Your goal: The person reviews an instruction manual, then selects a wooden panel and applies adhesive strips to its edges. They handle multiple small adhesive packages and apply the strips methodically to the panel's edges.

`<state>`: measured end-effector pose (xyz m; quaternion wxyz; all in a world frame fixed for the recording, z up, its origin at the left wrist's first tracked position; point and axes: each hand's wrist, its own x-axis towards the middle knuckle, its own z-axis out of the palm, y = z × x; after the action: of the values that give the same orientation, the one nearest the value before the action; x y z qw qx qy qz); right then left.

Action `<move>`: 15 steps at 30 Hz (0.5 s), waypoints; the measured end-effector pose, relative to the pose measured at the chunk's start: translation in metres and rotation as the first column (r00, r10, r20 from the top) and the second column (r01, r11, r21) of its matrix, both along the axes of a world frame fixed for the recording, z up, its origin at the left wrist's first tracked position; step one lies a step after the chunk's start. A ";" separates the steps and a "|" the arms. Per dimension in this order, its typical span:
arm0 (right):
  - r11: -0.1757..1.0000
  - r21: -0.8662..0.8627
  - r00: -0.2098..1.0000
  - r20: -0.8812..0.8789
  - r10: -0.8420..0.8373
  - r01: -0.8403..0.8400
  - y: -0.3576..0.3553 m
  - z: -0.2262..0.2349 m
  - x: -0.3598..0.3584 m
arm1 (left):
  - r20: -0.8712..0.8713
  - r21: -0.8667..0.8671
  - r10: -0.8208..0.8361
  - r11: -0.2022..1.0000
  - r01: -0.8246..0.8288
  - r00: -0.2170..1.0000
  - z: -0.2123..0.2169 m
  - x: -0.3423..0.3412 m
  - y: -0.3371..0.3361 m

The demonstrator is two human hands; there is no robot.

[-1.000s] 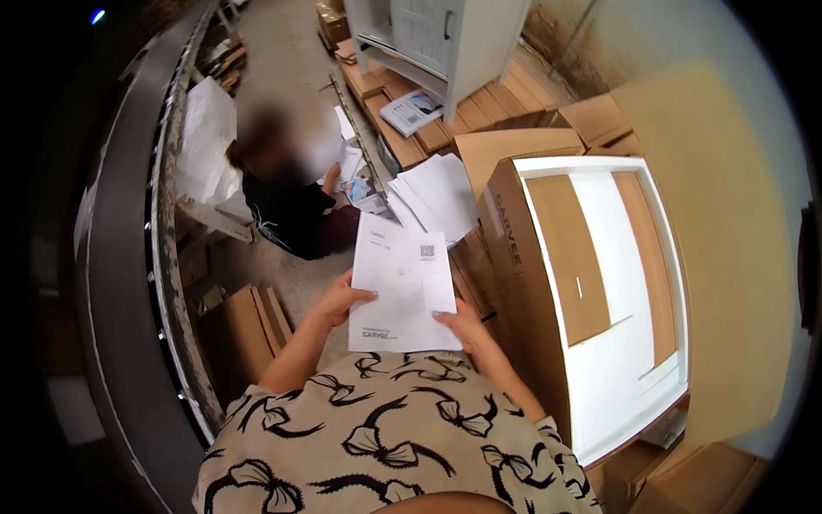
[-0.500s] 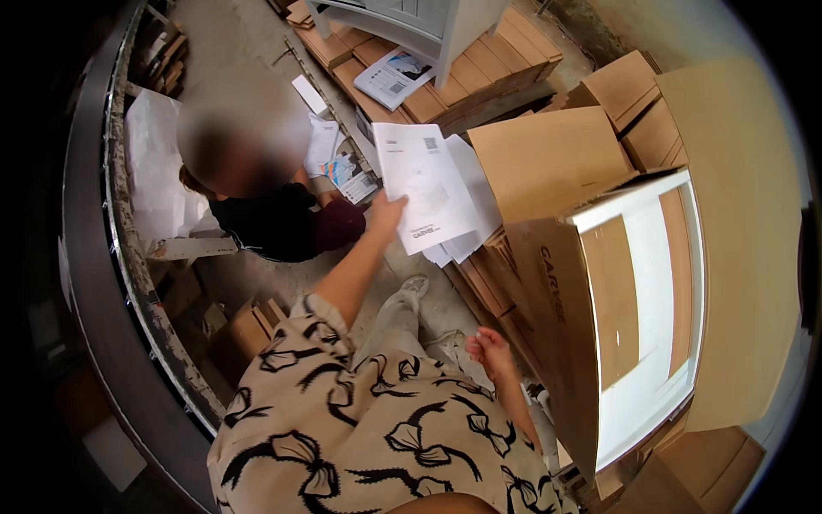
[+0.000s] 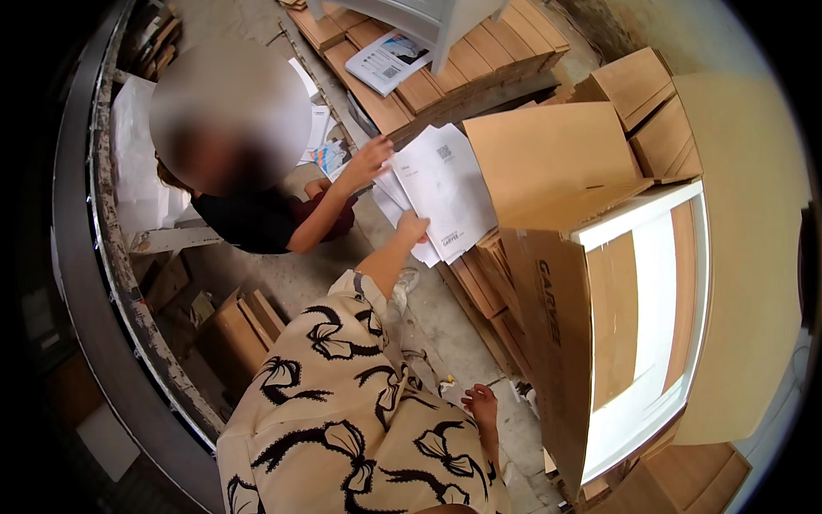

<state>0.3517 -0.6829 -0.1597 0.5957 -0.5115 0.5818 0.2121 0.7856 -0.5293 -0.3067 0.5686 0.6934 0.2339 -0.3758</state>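
One left hand (image 3: 413, 227) pinching one white printed paper booklet (image 3: 443, 188) over white papers (image 3: 390, 199); one right hand (image 3: 481, 403) apart, fingers loosely curled (one co-worker's hand (image 3: 366, 165) beside booklet)

The garment (image 3: 312, 385) was cream, patterned with large black bows and trailing ribbons. The paper sheets (image 3: 467, 184) were white, the uppermost bearing dark print and a black-and-white square code. A co-worker's top (image 3: 248, 225) was black, the trousers (image 3: 341, 224) dark maroon. The big carton (image 3: 552, 368) was brown with darker lettering, the panel (image 3: 655, 295) inside it bright white, the strip (image 3: 615, 317) on that tan. The booklet (image 3: 377, 67) was white with a dark, blue-tinged picture, the leaflet (image 3: 330, 157) orange and blue, the conveyor belt (image 3: 80, 257) dark grey, the floor (image 3: 462, 325) paler grey
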 end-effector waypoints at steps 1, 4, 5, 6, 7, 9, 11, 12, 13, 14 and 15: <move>1.000 0.025 1.000 0.025 -0.008 0.008 0.004 -0.006 -0.010 | 0.063 0.001 0.025 1.000 -0.025 0.998 -0.006 0.000 0.010; 0.999 0.032 0.998 0.059 -0.008 0.006 0.015 -0.004 -0.044 | 0.117 0.015 0.088 0.996 -0.090 0.989 0.017 -0.006 -0.017; 0.999 0.013 0.993 0.106 0.050 -0.052 0.019 -0.009 -0.058 | 0.162 -0.080 0.121 0.991 -0.110 0.979 0.017 -0.008 -0.016; 0.994 -0.007 0.983 0.150 0.109 -0.109 0.021 -0.016 -0.069 | 0.136 -0.063 0.103 0.994 -0.095 0.985 0.016 -0.011 -0.014; 0.992 0.039 0.991 0.060 0.120 -0.123 0.027 0.006 -0.053 | 0.107 -0.031 0.081 0.996 -0.079 0.991 0.015 -0.015 -0.010; 0.615 -0.297 0.627 0.065 0.776 -0.730 0.016 -0.084 -0.162 | 0.033 0.026 -0.014 1.000 0.013 0.999 0.025 -0.021 -0.021; 0.246 -0.542 0.336 -0.073 0.939 -0.804 0.008 -0.129 -0.210 | 0.233 0.297 -0.197 0.947 0.123 0.952 0.019 -0.034 -0.014; 0.189 -0.580 0.301 -0.102 0.948 -0.792 0.009 -0.128 -0.209 | 0.309 0.440 -0.302 0.886 0.146 0.902 0.014 -0.043 -0.008; 0.141 -0.608 0.312 -0.184 0.932 -0.781 0.006 -0.113 -0.213 | 0.361 0.491 -0.377 0.854 0.170 0.853 0.046 -0.055 -0.037; 0.083 -0.641 0.289 -0.222 0.931 -0.763 0.005 -0.106 -0.212 | 0.395 0.497 -0.385 0.853 0.159 0.834 0.058 -0.057 -0.035; 0.462 -0.481 0.540 -0.027 0.841 -0.745 0.012 -0.084 -0.180 | 0.421 0.527 -0.390 0.840 0.129 0.819 0.067 -0.060 -0.016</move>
<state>0.1715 -0.6706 -0.2441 0.3540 -0.8623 0.2380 0.2730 0.7260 -0.5457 -0.2396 0.3630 0.9115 0.0590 -0.1843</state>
